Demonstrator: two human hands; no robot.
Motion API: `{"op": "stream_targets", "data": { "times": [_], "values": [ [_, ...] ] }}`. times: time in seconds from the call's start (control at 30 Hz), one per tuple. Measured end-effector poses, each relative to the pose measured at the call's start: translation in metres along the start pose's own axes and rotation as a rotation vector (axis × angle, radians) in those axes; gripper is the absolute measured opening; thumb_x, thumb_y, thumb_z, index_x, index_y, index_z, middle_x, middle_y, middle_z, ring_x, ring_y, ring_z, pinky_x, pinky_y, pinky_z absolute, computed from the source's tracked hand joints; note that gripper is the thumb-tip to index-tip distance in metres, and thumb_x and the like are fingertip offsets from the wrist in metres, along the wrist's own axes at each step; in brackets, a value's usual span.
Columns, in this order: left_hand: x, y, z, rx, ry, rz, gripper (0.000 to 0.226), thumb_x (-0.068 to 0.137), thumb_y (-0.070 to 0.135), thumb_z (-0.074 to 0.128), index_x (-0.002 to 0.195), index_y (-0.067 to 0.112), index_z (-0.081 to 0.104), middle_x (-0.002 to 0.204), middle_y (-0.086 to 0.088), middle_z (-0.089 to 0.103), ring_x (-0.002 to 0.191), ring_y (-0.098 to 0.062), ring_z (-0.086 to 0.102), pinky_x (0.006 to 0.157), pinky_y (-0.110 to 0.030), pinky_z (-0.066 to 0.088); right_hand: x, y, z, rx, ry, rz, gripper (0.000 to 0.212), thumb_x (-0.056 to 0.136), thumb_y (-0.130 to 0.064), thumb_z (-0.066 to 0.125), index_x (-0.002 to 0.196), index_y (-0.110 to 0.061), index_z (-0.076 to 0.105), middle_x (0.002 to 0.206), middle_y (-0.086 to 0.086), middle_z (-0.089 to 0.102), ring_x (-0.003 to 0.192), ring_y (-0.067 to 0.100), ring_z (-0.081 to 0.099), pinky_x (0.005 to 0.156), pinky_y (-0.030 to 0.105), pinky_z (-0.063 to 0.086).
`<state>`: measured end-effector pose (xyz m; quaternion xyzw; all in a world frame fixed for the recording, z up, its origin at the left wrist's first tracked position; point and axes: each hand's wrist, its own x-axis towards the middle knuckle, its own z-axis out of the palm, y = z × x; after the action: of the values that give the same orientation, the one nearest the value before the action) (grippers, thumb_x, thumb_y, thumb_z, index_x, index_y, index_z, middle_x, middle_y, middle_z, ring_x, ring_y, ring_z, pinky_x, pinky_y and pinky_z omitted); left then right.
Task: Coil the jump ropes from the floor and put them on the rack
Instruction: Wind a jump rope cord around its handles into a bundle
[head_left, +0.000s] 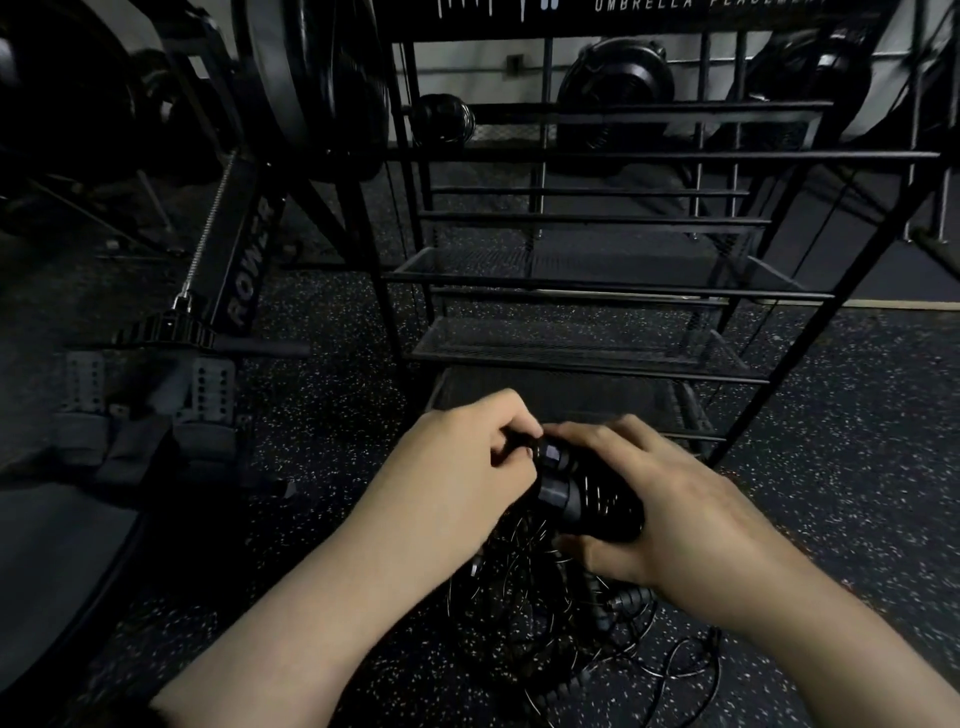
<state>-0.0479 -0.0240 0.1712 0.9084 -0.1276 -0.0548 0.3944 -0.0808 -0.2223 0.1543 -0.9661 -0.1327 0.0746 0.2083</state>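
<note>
We hold the black jump rope handles (576, 493) low in the middle of the view, their long axis running roughly from ten to four o'clock, our right hand (670, 514) wrapped around them and our left hand (467, 467) pinching the ends at ten o'clock. Below, the jump ropes (550, 639) tangle on the speckled floor (857, 415), individual strands lost in the dark. At twelve o'clock stands the rack (597, 291), its sign cut off at "UMBRELLA", and at ten o'clock a rowing machine (244, 260) reads "ROWER".

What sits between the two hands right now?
In the head view, the black jump rope handles: the right hand grips them, the left hand pinches their end. Tangled rope hangs below.
</note>
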Motion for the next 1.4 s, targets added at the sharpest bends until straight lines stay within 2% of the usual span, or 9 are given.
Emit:
{"op": "stream_targets", "data": {
  "times": [0.1,0.23,0.43,0.57,0.7,0.8,1.0,1.2,1.4],
  "values": [
    [-0.001,-0.001,0.003,0.094,0.042,0.027,0.011,0.097,0.026,0.064,0.089,0.033,0.061,0.068,0.005,0.067,0.056,-0.008,0.055,0.056,-0.029,0.043,0.000,0.000,0.002,0.013,-0.003,0.012,0.091,0.078,-0.065,0.072,0.140,-0.070,0.005,0.122,-0.034,0.025,0.116,-0.001,0.041,0.093,0.027,0.043],
    [-0.003,0.000,0.006,0.165,0.147,0.154,0.010,0.093,0.024,0.071,0.086,0.030,0.068,0.108,0.028,0.061,0.106,0.001,0.053,0.087,-0.007,0.037,0.003,-0.001,0.008,0.075,-0.037,0.060,0.086,0.072,-0.074,0.070,0.133,-0.076,0.009,0.144,-0.023,0.034,0.129,0.009,0.049,0.098,0.036,0.050],
    [-0.004,-0.001,0.008,0.235,0.128,0.345,0.011,0.088,0.019,0.071,0.087,0.030,0.071,0.086,0.021,0.052,0.077,-0.003,0.055,0.068,-0.019,0.042,0.007,-0.002,0.015,0.007,-0.086,0.114,0.089,0.076,-0.072,0.071,0.145,-0.057,0.017,0.136,-0.023,0.036,0.124,0.009,0.049,0.095,0.032,0.048],
    [-0.004,0.001,0.010,0.251,0.008,0.389,0.022,0.097,0.019,0.057,0.110,0.029,0.071,0.100,0.019,0.058,0.094,-0.002,0.057,0.084,-0.025,0.049,0.005,-0.002,0.020,0.030,0.044,0.139,0.084,0.070,-0.079,0.066,0.137,-0.063,0.018,0.128,-0.025,0.042,0.118,0.009,0.053,0.084,0.034,0.050],
    [-0.008,0.010,0.012,0.333,-0.060,0.355,0.054,0.106,0.027,0.046,0.156,0.039,0.032,0.137,0.020,0.052,0.124,0.004,0.039,0.112,-0.022,0.032,0.005,-0.003,0.024,0.129,0.129,0.168,0.092,0.062,-0.081,0.054,0.142,-0.056,0.018,0.129,-0.026,0.045,0.117,0.009,0.056,0.087,0.037,0.055],
    [-0.007,0.009,0.013,0.260,0.022,0.230,0.069,0.105,0.039,0.044,0.159,0.047,0.002,0.140,0.026,0.044,0.121,0.013,0.035,0.098,-0.003,0.025,0.006,-0.006,0.023,0.251,0.116,0.192,0.105,0.057,-0.086,0.064,0.147,-0.055,0.019,0.140,-0.030,0.043,0.122,0.004,0.053,0.095,0.039,0.055],
    [-0.005,-0.004,0.016,0.309,0.058,0.344,0.046,0.102,0.046,0.048,0.146,0.034,0.053,0.129,0.023,0.044,0.120,0.002,0.038,0.110,-0.020,0.031,0.004,-0.009,0.024,0.306,0.154,0.232,0.104,0.052,-0.087,0.055,0.146,-0.053,0.022,0.135,-0.026,0.047,0.114,0.006,0.058,0.090,0.040,0.056],
    [0.008,-0.009,0.015,-0.427,0.352,-0.043,0.024,0.097,0.041,0.054,0.103,0.034,0.077,0.110,0.018,0.069,0.105,0.005,0.063,0.099,-0.023,0.050,0.002,-0.013,0.016,0.346,0.214,0.286,0.109,0.052,-0.090,0.060,0.147,-0.051,0.024,0.141,-0.027,0.046,0.123,0.006,0.055,0.096,0.035,0.053],
    [0.009,-0.015,0.025,-1.025,-0.093,-0.418,0.039,0.103,0.050,0.047,0.128,0.028,0.067,0.123,0.003,0.074,0.119,-0.018,0.067,0.106,-0.050,0.050,0.004,-0.021,0.011,0.898,0.149,0.404,0.075,0.055,-0.083,0.073,0.118,-0.048,0.053,0.097,-0.027,0.074,0.090,-0.003,0.071,0.087,0.031,0.057]
  ]
}}
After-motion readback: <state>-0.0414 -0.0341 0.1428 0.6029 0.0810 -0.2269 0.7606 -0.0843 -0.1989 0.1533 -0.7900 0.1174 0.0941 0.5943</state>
